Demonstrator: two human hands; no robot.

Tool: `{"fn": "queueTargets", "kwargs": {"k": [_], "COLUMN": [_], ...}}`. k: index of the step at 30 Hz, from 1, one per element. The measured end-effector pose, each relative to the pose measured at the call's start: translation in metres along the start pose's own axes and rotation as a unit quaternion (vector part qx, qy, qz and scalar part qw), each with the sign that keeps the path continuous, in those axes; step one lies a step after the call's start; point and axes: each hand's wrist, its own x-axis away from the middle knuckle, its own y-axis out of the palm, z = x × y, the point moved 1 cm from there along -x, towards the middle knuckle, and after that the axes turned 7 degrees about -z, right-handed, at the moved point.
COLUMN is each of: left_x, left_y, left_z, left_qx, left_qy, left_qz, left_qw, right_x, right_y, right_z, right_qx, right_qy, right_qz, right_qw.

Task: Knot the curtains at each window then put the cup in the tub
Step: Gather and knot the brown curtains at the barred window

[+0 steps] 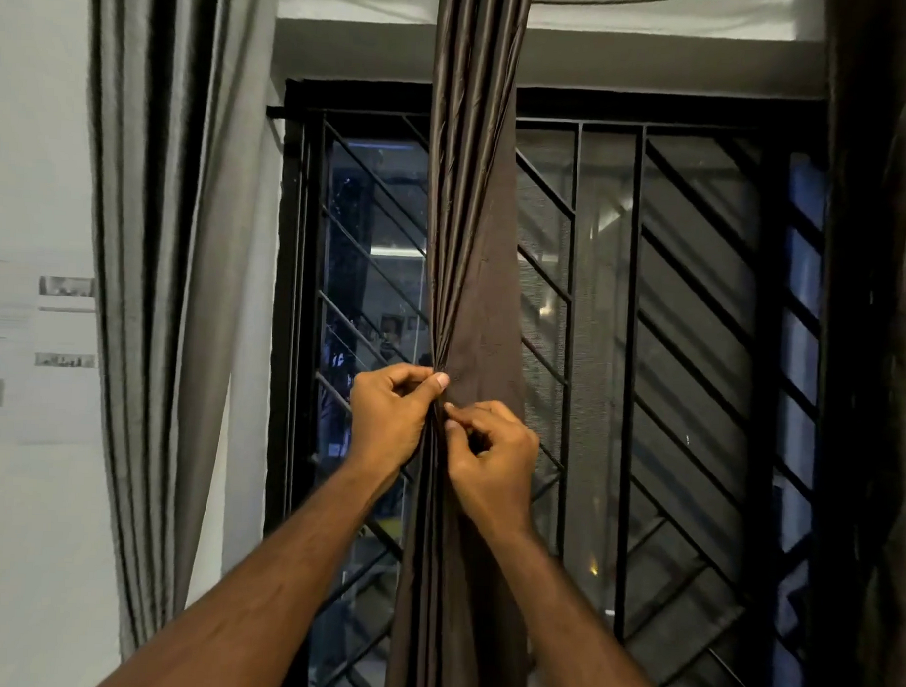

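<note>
Hands meet on the dark brown satin curtain (469,272), which hangs gathered before the black barred window (697,352). Left hand (392,413) pinches the bunched pleats with curled fingers and thumb. Right hand (493,457), just below, pinches the same fabric. Grey curtain (170,282) hangs at left.

This was a room in a home, seen at a window (605,348) after dark. Black metal security bars (698,321) ran in diagonals across the panes. A brown curtain (471,215) hung gathered in front of the window's middle, a grey curtain (170,282) draped just left of the window, and another dark one (876,358) fell at its right. A plain white wall (36,149) stretched further left.
</note>
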Motion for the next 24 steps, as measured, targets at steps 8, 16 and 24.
{"fn": "queueTargets", "kwargs": {"k": [8, 16, 24], "left_x": [-0.002, -0.002, -0.003], "left_y": [-0.010, -0.002, -0.004], "left_z": [-0.003, -0.006, -0.005], "left_qx": [-0.022, -0.157, -0.120], "left_qy": [0.000, 0.093, 0.109], "left_qz": [-0.013, 0.019, 0.010], "left_qw": [1.000, 0.983, 0.987], "right_x": [-0.028, -0.006, 0.020], "right_y": [-0.028, -0.018, 0.025], "right_z": [0.055, 0.027, -0.003], "right_qx": [-0.082, 0.117, 0.133], "right_qy": [0.268, 0.099, -0.018], "right_qz": [0.042, 0.126, -0.003], "right_qw": [0.959, 0.980, 0.991]}}
